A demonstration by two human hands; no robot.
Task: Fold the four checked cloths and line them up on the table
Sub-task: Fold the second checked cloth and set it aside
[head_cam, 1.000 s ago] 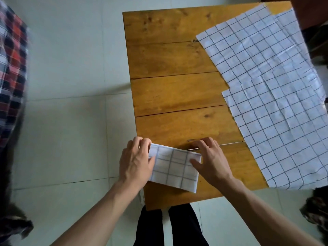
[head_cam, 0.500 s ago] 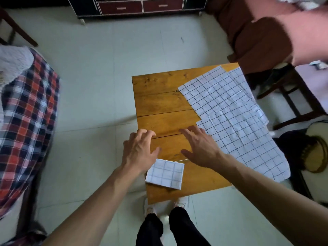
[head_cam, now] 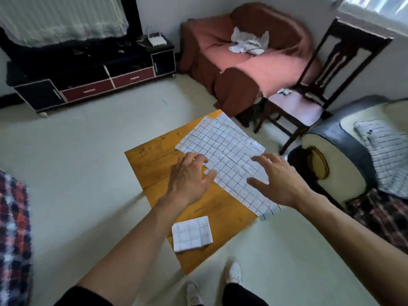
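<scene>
A small folded checked cloth (head_cam: 191, 233) lies by itself at the near corner of the wooden table (head_cam: 154, 160). Overlapping flat checked cloths (head_cam: 225, 149) cover the table's far right part, one corner hanging over the right edge. My left hand (head_cam: 191, 177) hovers with spread fingers at the left edge of that pile, fingertips at the cloth. Over the pile's right side my right hand (head_cam: 279, 177) is spread open. Neither hand holds anything.
A dark wooden chair (head_cam: 309, 100) and a rust-covered armchair (head_cam: 247, 60) stand beyond the table. A round stool with another checked cloth (head_cam: 384, 151) is at the right. A low TV cabinet (head_cam: 88, 80) lines the far wall. My feet (head_cam: 234, 272) are below the table.
Both hands let go of the folded cloth, which stays at the near corner, and moved forward and right to the flat pile. The camera tilted up.
</scene>
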